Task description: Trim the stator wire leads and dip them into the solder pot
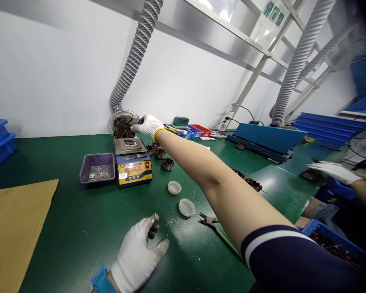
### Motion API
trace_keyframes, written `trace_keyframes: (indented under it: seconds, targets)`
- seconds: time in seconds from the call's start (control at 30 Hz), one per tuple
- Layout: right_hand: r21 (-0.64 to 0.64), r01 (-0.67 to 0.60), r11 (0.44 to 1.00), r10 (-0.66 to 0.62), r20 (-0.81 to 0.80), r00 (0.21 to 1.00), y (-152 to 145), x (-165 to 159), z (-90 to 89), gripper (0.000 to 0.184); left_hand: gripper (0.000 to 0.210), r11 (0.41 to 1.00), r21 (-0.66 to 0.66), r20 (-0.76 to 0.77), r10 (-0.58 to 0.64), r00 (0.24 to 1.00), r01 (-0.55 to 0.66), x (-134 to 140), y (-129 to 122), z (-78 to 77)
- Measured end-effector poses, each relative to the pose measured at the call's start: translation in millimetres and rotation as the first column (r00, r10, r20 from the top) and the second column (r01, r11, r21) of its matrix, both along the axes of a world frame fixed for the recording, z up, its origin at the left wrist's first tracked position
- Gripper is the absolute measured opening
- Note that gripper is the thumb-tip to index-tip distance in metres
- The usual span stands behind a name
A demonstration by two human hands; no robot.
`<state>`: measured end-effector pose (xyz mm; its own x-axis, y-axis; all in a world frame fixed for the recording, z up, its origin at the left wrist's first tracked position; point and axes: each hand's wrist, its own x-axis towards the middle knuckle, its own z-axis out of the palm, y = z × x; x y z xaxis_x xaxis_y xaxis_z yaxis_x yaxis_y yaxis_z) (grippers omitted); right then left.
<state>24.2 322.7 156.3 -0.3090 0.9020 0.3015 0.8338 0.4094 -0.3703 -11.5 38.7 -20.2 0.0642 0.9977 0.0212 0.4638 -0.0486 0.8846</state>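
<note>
My right hand [148, 125], in a white glove with a yellow cuff, reaches far forward. Its fingers are closed on what looks like a motor stator [136, 121], dark grey and partly hidden, beside the round fume hood [122, 125]. Below that stands a blue and yellow solder pot [134, 173] with a red digital display and a metal top. Near the front edge, my left hand [137, 254] is gloved, with blackened fingertips, thumb and fingers apart and nothing visible between them. Several stators [167, 163] with copper windings lie right of the pot.
A purple bin [97, 167] with metal scraps sits left of the pot. Two shallow white dishes [186, 207], green-handled cutters [216, 230] and loose debris lie mid-table. Brown card [21, 228] covers the left. A co-worker's gloved hand [335, 171] is at right, near a blue crate [338, 240].
</note>
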Motion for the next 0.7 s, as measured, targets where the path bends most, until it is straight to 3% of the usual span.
trace_keyframes:
  seconds: [0.13,0.43,0.7]
  targets:
    - [0.007,-0.028,1.000,0.029,-0.077,0.997,2,-7,-12.8,0.056,0.057,1.000,0.003,0.005,0.004,1.000,-0.004,0,0,0.3]
    - [-0.012,-0.006,1.000,0.006,-0.026,1.000,-6,-17,-41.3,0.058,0.054,1.000,0.023,0.005,0.000,1.000,0.000,0,2,-7.3]
    - [-0.058,-0.019,0.998,0.000,-0.303,0.953,-31,-2,-18.1,0.058,0.054,1.000,-0.021,0.058,0.004,0.998,-0.003,-1,3,-14.2]
